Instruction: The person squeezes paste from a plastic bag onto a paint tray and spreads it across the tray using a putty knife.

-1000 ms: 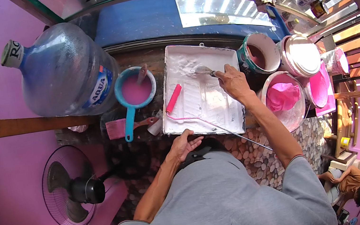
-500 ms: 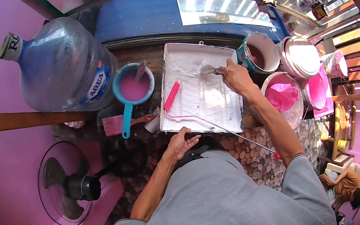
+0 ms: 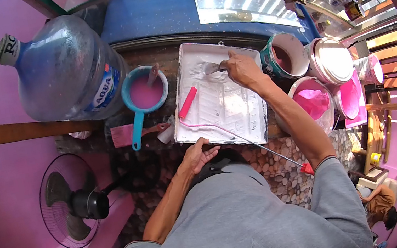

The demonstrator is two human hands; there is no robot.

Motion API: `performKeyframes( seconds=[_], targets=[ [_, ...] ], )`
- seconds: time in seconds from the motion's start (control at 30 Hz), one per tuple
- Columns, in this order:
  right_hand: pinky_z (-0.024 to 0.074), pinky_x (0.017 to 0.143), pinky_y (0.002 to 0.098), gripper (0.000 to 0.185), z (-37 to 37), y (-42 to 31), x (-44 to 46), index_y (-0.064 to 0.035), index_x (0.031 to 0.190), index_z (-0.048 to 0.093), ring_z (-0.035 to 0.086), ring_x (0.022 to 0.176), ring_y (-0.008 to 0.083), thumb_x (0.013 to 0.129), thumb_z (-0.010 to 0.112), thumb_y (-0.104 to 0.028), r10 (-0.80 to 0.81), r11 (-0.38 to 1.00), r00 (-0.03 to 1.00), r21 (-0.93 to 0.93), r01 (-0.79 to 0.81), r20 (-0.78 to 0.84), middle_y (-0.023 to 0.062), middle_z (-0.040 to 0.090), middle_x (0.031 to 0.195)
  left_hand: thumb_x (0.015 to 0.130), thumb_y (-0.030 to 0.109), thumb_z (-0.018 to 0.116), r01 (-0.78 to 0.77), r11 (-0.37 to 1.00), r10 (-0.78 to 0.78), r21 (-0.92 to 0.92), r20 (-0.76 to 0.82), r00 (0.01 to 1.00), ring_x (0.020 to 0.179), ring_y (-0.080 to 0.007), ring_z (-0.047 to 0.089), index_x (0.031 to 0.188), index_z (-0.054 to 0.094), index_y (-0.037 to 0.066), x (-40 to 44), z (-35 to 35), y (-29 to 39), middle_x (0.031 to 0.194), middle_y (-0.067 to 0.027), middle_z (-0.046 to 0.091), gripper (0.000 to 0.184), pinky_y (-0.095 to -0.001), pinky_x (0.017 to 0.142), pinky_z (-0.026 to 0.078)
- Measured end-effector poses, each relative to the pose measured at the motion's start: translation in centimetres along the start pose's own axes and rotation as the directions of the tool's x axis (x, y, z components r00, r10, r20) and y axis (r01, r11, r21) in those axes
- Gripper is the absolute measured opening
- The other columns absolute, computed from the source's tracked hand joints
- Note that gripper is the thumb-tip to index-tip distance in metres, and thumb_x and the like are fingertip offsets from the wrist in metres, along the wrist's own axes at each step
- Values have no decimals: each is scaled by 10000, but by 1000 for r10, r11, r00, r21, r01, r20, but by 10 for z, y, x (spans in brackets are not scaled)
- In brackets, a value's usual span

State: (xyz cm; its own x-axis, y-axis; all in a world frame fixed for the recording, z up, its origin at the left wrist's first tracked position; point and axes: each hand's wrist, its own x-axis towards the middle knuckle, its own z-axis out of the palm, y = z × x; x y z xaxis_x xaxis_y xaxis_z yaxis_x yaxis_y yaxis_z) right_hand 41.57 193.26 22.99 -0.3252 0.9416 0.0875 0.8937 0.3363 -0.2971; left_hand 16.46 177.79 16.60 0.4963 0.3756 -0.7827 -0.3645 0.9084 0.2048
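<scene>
A paint tray (image 3: 254,109) coated in whitish paint lies in front of me. My right hand (image 3: 246,70) grips a putty knife (image 3: 211,68), its blade against the paint in the tray's far part. With the thumb at the near rim and the fingers below, my left hand (image 3: 198,157) holds the tray's front edge. A paint roller (image 3: 188,103) with a pink sleeve rests in the tray, its wire handle reaching over the near right edge. To the left are a blue dipper (image 3: 138,121) of pink paint and a wide paintbrush (image 3: 123,135) with pink bristles.
A large water bottle (image 3: 67,72) stands at the left, above a black fan (image 3: 90,204). Right of the tray are a teal-sided bucket (image 3: 287,50), a lidded white bucket (image 3: 332,60) and a bucket holding pink cloth-like material (image 3: 313,102). Another person (image 3: 381,203) sits at lower right.
My right hand and the putty knife have moved left and slightly away from me across the tray. My left hand stays at the front edge.
</scene>
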Motion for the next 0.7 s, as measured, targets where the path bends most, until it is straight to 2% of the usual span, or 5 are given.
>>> performKeyframes(
  seconds=[0.07,0.2,0.4,0.6,0.7],
  targets=[
    [484,699,441,249,-13,12,-12,-69,853,684,609,786,373,790,444,-64,3,997,997,-76,3,80,226,588,877,909,166,512,-2,1000,2,-11,12,1000,968,-300,615,953,477,28,1,-1,-1,1010,-136,536,149,-355,784,546],
    [495,714,432,245,-24,35,-41,-66,921,676,612,779,371,764,488,-54,51,993,993,-113,-39,103,228,582,866,905,156,514,5,1000,-5,-20,9,1000,960,-300,614,947,474,19,4,-3,-2,1013,-143,529,150,-359,781,548],
    [497,715,428,224,-33,36,-72,-62,925,675,609,809,352,730,573,-103,138,988,985,-77,-131,102,204,569,863,902,155,514,3,1000,-3,-1,2,1000,959,-295,614,945,473,18,0,0,0,1025,-148,522,149,-356,782,548],
    [492,734,442,235,-47,26,-87,-62,951,666,606,830,352,746,581,-140,306,950,947,-98,-297,94,211,565,892,905,174,519,5,1000,-5,11,5,1000,965,-293,613,943,479,23,1,0,1,1029,-143,522,160,-356,794,543],
    [492,746,447,234,-22,28,-86,-65,954,666,608,830,363,752,581,-148,331,943,941,-47,-329,62,214,567,903,907,183,522,11,1000,-11,17,1,1000,966,-295,614,944,483,30,1,0,1,1034,-141,523,162,-361,800,540]
  ],
)
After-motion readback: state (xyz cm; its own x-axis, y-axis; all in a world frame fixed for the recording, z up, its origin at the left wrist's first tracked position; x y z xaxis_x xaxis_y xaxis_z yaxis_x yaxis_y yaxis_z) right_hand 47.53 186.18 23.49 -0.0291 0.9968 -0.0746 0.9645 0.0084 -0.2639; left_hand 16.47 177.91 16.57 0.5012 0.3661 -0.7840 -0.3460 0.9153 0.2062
